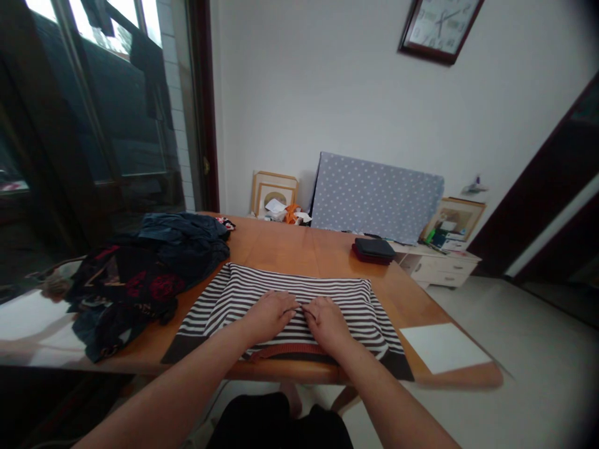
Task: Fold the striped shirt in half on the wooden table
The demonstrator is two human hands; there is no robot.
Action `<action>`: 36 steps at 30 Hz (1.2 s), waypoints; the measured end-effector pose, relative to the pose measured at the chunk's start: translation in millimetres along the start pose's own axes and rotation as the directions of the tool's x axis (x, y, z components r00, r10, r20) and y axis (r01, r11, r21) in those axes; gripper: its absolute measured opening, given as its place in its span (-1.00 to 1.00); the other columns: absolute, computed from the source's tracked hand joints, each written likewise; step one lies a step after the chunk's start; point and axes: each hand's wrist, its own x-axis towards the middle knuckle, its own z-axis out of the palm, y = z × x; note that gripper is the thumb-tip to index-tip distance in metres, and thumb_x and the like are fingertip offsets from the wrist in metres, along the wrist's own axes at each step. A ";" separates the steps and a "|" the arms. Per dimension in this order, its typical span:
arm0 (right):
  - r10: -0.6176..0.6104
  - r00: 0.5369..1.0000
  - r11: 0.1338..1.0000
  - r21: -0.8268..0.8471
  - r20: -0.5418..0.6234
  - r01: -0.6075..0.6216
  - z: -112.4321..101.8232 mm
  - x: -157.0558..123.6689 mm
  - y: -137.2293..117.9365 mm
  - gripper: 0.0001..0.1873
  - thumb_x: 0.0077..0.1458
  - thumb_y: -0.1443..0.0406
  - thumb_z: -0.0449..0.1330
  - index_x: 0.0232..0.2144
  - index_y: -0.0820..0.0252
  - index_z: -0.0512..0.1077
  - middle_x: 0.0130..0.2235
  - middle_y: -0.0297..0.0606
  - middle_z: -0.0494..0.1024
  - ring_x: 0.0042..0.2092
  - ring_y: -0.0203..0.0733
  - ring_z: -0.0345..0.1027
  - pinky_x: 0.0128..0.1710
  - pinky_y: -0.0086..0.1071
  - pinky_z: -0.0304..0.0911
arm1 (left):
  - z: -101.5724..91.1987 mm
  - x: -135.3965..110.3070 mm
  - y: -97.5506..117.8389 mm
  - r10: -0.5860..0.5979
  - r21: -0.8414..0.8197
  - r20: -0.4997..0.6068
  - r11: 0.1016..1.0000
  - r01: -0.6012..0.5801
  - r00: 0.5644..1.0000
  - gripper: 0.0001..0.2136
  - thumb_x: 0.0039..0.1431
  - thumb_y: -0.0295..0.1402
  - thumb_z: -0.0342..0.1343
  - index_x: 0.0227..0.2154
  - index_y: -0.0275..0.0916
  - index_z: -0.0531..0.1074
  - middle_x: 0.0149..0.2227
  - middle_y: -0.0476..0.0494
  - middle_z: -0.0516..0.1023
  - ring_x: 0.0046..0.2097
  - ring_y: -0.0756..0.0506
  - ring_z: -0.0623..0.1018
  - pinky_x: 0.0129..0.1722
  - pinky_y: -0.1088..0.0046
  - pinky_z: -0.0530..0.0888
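A brown-and-white striped knit top [327,285] is spread on the wooden table in front of me. Its sleeves slant down at both sides to dark brown cuffs, and a rust-red ribbed band [290,349] lies along the edge nearest me. My left hand [270,317] rests palm down on the middle of the stripes, fingers extended toward the right. Beside it my right hand [326,321] also lies on the fabric, fingers pointing inward. Their fingertips come together near the centre of the top. The undersides of both hands are hidden.
A heap of dark clothes [140,268] covers the table's left side. A white sheet [444,347] lies at the right edge, and a black and dark red case [373,251] sits farther back. Behind the wooden table [276,240] stand a polka-dot cloth-covered object [374,193] and a white drawer cabinet [444,271].
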 end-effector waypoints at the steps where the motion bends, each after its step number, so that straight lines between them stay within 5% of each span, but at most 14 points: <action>1: 0.003 1.000 1.000 -0.010 0.016 -0.003 0.2 0.0 0.1 -0.69 0.30 0.26 0.01 -0.09 0.04 0.55 -0.16 -0.21 0.53 -0.04 -0.12 0.30 0.03 -0.26 0.14 | 1.6 1.6 1.8 0.015 0.002 0.001 1.000 -0.015 1.000 -0.69 0.34 -0.29 -0.06 0.04 -0.11 0.47 0.11 -0.16 0.52 0.17 -0.20 0.43 0.22 0.16 0.26; 8: 0.081 0.996 0.996 -0.032 -0.035 -0.082 -6.2 -1.7 2.5 -0.71 0.30 0.22 0.03 -0.13 0.07 0.55 -0.19 -0.18 0.50 -0.05 -0.10 0.28 0.02 -0.27 0.11 | 15.9 -6.2 7.3 -0.056 -0.030 -0.076 0.998 0.054 0.995 -0.76 0.24 -0.34 0.08 -0.04 -0.14 0.44 0.05 -0.17 0.51 0.17 -0.21 0.39 0.22 0.18 0.26; 15: 0.064 0.996 0.998 0.028 -0.058 -0.062 -2.0 -5.9 1.7 -0.73 0.27 0.19 0.09 -0.09 0.06 0.52 -0.19 -0.20 0.48 -0.07 -0.11 0.28 -0.02 -0.31 0.11 | 7.2 -9.7 14.7 -0.032 -0.027 -0.139 0.999 0.028 0.990 -0.77 0.24 -0.18 0.11 -0.12 -0.15 0.48 0.01 -0.19 0.49 0.14 -0.23 0.37 0.21 0.15 0.23; 19: 0.015 0.998 0.996 0.089 -0.054 -0.011 -9.7 -10.0 -2.9 -0.78 0.25 0.19 0.11 -0.24 0.11 0.54 -0.24 -0.24 0.49 -0.10 -0.14 0.29 -0.05 -0.32 0.12 | -2.4 -12.1 21.1 -0.033 0.000 -0.115 0.999 0.033 0.993 -0.67 0.19 -0.02 0.12 -0.17 -0.15 0.50 -0.14 -0.17 0.50 0.00 -0.23 0.41 0.06 0.18 0.30; 24: -0.044 0.997 0.974 0.225 0.059 0.029 -27.4 -22.9 -0.2 -0.81 0.24 0.23 0.12 -0.31 0.13 0.52 -0.30 -0.31 0.50 -0.20 -0.22 0.31 -0.14 -0.38 0.14 | -20.5 -13.3 24.9 0.061 -0.014 0.051 0.998 -0.060 0.997 -0.51 0.00 0.17 0.19 -0.22 -0.14 0.54 -0.22 -0.14 0.51 -0.12 -0.22 0.45 -0.07 0.24 0.34; 32: -0.015 0.999 0.974 0.225 0.040 0.005 -41.6 -36.3 -6.7 -0.81 0.22 0.23 0.13 -0.32 0.13 0.52 -0.29 -0.30 0.50 -0.19 -0.22 0.31 -0.14 -0.38 0.14 | -25.4 -15.6 42.6 0.076 0.105 0.087 0.991 -0.085 0.993 -0.86 0.13 -0.28 0.12 -0.35 -0.17 0.55 -0.27 -0.18 0.54 -0.12 -0.23 0.48 -0.02 0.18 0.30; 36: 0.029 0.999 0.984 0.179 -0.041 -0.021 -43.0 -46.1 -26.3 -0.78 0.24 0.22 0.10 -0.37 0.14 0.49 -0.32 -0.29 0.50 -0.20 -0.23 0.32 -0.17 -0.40 0.13 | -21.9 -8.9 38.9 -0.011 -0.010 0.019 1.000 0.011 1.000 -0.84 0.17 -0.35 0.04 -0.35 -0.16 0.54 -0.27 -0.14 0.55 -0.14 -0.18 0.48 -0.07 0.26 0.33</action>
